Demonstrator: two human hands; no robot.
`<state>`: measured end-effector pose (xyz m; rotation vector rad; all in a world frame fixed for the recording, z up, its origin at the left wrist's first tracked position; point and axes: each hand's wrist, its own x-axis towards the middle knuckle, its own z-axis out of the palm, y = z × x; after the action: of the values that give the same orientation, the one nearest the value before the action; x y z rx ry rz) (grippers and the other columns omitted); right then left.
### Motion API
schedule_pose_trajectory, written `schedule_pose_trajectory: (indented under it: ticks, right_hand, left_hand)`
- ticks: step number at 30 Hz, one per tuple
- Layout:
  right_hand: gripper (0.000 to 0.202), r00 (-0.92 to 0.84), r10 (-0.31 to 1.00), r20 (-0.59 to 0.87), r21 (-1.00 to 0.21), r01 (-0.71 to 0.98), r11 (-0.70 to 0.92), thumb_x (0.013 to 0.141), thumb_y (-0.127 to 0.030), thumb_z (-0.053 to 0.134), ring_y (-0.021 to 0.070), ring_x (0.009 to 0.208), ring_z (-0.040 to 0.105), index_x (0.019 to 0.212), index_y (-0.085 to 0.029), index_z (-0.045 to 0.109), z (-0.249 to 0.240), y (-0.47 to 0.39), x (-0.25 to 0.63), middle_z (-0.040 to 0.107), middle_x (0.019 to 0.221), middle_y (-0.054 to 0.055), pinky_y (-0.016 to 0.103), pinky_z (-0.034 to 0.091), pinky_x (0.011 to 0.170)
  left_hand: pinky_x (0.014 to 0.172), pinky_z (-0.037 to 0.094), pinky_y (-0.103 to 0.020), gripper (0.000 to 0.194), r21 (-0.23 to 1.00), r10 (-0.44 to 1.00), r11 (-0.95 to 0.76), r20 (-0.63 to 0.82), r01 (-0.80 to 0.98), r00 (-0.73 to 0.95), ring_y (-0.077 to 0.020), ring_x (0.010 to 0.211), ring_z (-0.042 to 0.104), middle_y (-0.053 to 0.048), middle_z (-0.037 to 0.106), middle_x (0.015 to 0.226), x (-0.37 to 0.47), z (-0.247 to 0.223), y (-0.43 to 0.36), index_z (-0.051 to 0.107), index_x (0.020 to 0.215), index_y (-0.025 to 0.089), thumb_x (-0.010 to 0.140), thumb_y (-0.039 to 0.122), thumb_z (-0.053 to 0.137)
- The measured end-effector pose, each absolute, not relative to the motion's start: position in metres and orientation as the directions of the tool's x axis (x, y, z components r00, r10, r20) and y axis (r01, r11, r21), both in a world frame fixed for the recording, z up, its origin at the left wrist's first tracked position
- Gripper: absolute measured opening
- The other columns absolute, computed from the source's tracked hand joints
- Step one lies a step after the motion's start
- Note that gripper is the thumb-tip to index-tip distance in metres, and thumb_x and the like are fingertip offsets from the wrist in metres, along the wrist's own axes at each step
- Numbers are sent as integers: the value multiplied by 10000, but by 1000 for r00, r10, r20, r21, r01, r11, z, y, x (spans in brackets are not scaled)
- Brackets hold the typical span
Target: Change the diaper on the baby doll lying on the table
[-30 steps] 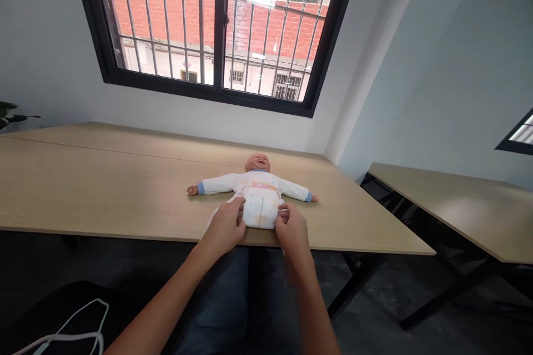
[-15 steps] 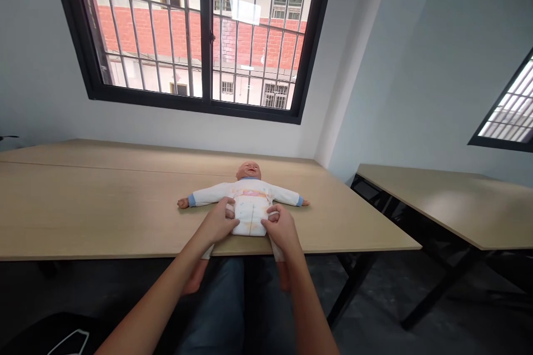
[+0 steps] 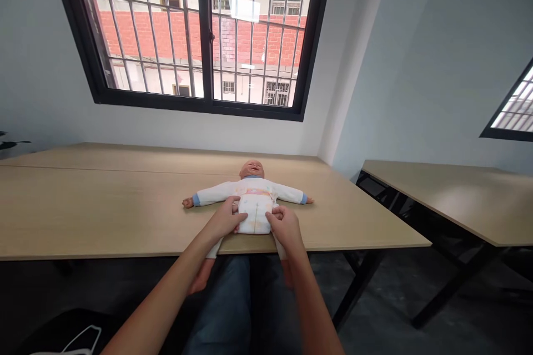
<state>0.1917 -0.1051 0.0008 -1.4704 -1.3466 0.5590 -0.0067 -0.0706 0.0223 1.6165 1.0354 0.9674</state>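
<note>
A baby doll point(image 3: 252, 169) in a white outfit with blue cuffs lies on its back at the table's front edge, arms spread and legs hanging over. A white diaper point(image 3: 255, 215) with a line down its middle covers its lower belly. On the diaper's left side my left hand point(image 3: 228, 216) is closed, thumb on the front and fingers at the edge. My right hand point(image 3: 284, 222) pinches the opposite edge of the diaper, fingers curled. Part of each side edge is hidden behind my fingers.
The doll rests on a long wooden table point(image 3: 104, 211). A second table point(image 3: 449, 194) stands to the right beyond a gap. Behind is a barred window point(image 3: 204, 39) in a pale wall. A dark seat point(image 3: 70, 333) is at the lower left.
The view has shifted slightly, so the doll appears a little further right. Both hands stay at the diaper's sides; the left thumb sits slightly higher on its front.
</note>
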Motion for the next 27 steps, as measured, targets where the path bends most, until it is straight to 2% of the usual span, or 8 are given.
schedule_pose_trajectory:
  ticks: [3,8,12,15,18,23,27]
  right_hand:
    - [287,220,938,269,-867,480,136,806,-406,551,157,537,539,673,-160,613,3,-104,193,597,562,21,239,344,519]
    - [307,289,912,292,-825,558,87,807,-416,549,149,536,510,629,-167,578,1,-104,197,604,575,26,242,321,525]
    - [301,317,893,320,-832,545,105,823,-395,520,152,574,523,646,-163,591,-1,-109,208,627,630,39,246,354,556]
    - [286,233,925,301,-865,475,162,828,-377,505,149,580,536,686,-158,620,2,-115,212,636,663,38,242,382,558]
    - [246,147,963,227,-895,420,147,809,-334,502,130,524,515,773,-149,660,9,-117,209,652,694,32,235,377,519]
    - [168,31,979,202,-880,444,167,746,-245,501,126,559,529,683,-145,621,21,-110,199,616,578,12,216,370,551]
    - [159,-33,997,75,-916,392,82,753,-279,503,88,431,385,738,-159,606,27,-106,195,557,520,-24,217,279,449]
  left_hand:
    - [421,392,-211,528,965,935,-184,112,188,337,-93,421,465,84,524,601,-9,26,-69,447,1254,158,777,281,637]
    - [432,402,-221,435,935,944,-216,126,281,306,-113,420,486,88,503,545,-21,25,-68,499,1178,160,799,343,609]
    - [504,447,-227,340,953,932,-246,182,179,312,-125,470,535,70,526,527,-24,22,-72,531,1122,160,820,315,557]
    - [569,495,-246,347,973,955,-202,170,113,242,-143,553,597,39,590,584,-24,21,-76,535,1131,164,813,303,555]
    - [587,507,-248,365,978,971,-180,160,106,180,-142,564,611,34,605,597,-25,20,-78,533,1140,162,793,272,558]
    - [590,509,-241,380,985,967,-165,151,53,206,-129,558,609,29,609,599,-31,16,-70,546,1136,139,779,260,594]
    - [560,483,-219,381,989,964,-149,144,4,225,-119,534,596,36,600,587,-34,11,-63,555,1118,136,751,221,614]
